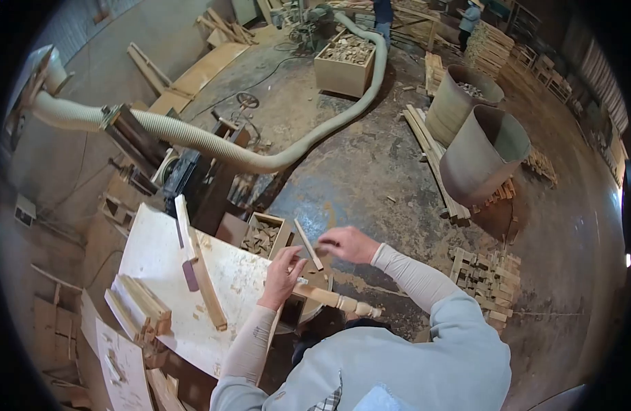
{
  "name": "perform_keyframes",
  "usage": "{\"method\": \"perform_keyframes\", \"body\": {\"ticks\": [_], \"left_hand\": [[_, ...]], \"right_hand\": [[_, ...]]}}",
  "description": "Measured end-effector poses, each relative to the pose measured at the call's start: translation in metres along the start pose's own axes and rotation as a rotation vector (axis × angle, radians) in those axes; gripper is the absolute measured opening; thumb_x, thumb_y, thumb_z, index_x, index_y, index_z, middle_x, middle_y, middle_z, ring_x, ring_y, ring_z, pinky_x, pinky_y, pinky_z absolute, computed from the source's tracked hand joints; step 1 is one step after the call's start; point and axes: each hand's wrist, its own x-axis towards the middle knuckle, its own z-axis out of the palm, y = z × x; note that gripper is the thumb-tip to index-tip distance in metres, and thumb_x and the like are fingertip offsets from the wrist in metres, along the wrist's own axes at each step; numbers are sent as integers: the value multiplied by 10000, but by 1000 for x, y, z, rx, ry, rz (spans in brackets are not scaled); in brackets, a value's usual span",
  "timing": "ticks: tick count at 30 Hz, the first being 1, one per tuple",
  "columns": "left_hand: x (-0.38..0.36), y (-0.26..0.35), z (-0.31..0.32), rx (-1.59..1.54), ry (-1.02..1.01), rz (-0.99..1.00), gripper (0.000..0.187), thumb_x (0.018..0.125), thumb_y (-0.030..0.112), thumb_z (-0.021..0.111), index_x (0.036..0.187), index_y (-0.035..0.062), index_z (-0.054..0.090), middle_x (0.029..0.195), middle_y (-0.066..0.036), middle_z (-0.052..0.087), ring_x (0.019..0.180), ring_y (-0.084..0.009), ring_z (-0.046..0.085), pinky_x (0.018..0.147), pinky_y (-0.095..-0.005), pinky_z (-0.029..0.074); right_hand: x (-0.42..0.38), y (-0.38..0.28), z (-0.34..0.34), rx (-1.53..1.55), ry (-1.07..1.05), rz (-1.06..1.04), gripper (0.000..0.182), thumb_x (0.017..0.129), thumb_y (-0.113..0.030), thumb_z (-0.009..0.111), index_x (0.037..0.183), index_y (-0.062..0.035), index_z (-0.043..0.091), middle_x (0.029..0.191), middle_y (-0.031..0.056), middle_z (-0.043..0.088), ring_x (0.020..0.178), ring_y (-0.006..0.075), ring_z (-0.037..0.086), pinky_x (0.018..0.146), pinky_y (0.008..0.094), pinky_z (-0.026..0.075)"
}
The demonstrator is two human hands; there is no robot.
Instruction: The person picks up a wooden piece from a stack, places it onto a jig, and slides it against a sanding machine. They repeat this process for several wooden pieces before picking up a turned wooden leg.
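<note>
My left hand (pixel 282 275) is above the right end of the white-topped table (pixel 243 277), its fingers curled towards the thumb. Whatever it may hold is too small to make out. Just to the right, apart from it, my right hand (pixel 351 244) has its fingers pinched together; a small dark blur shows at the fingertips. A slim wooden stick (pixel 307 243) stands out behind and between the two hands. Below them, a turned wooden leg (pixel 336 299) with rounded beads juts past the table edge towards my body.
Wood strips (pixel 207 284) and a stack of boards (pixel 139 308) lie on the table. Behind it are a box of offcuts (pixel 264 233) and a machine (pixel 192 175) with a ribbed hose (pixel 261 163). Two drums (pixel 476 161) stand right; two people work far back.
</note>
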Motion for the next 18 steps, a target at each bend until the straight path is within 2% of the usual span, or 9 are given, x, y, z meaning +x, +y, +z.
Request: {"method": "perform_keyframes", "body": {"ticks": [2,5,7,12,13,14,16,17,18], "left_hand": [[16,-16,19,190,206,-27,342,1019,134,804,1328,25,706,1183,-162,724,1076,-301,754,892,-415,619],[18,-52,39,402,182,-91,395,1028,280,801,1330,42,710,1235,-178,726,1150,-364,716,955,-456,588],[21,-50,47,541,196,-109,443,1031,392,781,1322,64,719,1220,-176,730,1148,-390,706,960,-489,576],[23,-39,51,610,166,-106,396,1022,371,795,1253,57,725,1137,-186,722,1059,-433,706,884,-524,570],[23,-40,52,626,165,-117,386,1017,364,799,1243,59,730,1123,-185,724,1053,-432,707,881,-524,571],[24,-39,54,642,167,-127,376,1012,357,802,1233,60,735,1109,-183,726,1047,-431,709,879,-524,572],[26,-37,55,633,182,-115,355,1007,346,802,1211,60,747,1094,-177,734,1027,-430,715,874,-526,575],[25,-37,54,648,168,-142,349,1009,341,798,1207,59,750,1104,-175,739,1025,-425,720,875,-525,578],[24,-36,55,660,156,-170,342,1010,337,794,1204,58,753,1115,-172,745,1023,-421,725,876,-524,581]], "right_hand": [[-11,30,-31,234,302,267,295,1050,-293,726,1185,-41,801,1003,173,817,943,410,777,864,488,611],[-44,122,-24,23,569,577,317,1025,-332,725,1141,-54,822,1002,168,828,925,410,785,856,499,615],[-83,187,0,-122,337,746,339,1005,-359,717,1122,-63,835,1049,172,833,957,403,792,887,498,617],[-166,239,82,-212,-542,557,364,900,-361,786,1165,-117,847,1118,198,831,930,377,801,879,468,635],[-161,225,70,32,-760,770,411,908,-371,787,1177,-65,838,1075,200,835,861,347,789,835,495,626],[-154,234,56,31,-753,769,411,908,-371,787,1177,-65,838,1075,200,835,861,347,789,835,495,626],[-125,265,14,41,-604,615,403,933,-373,752,1148,-40,823,1020,204,829,810,348,772,805,506,619],[-84,311,-3,-486,-467,322,392,968,-371,722,1119,-17,795,1033,226,814,841,363,770,791,510,613],[-51,277,-77,-51,262,573,416,1024,-407,684,1126,-13,769,1105,266,789,924,390,764,827,507,609]]}}
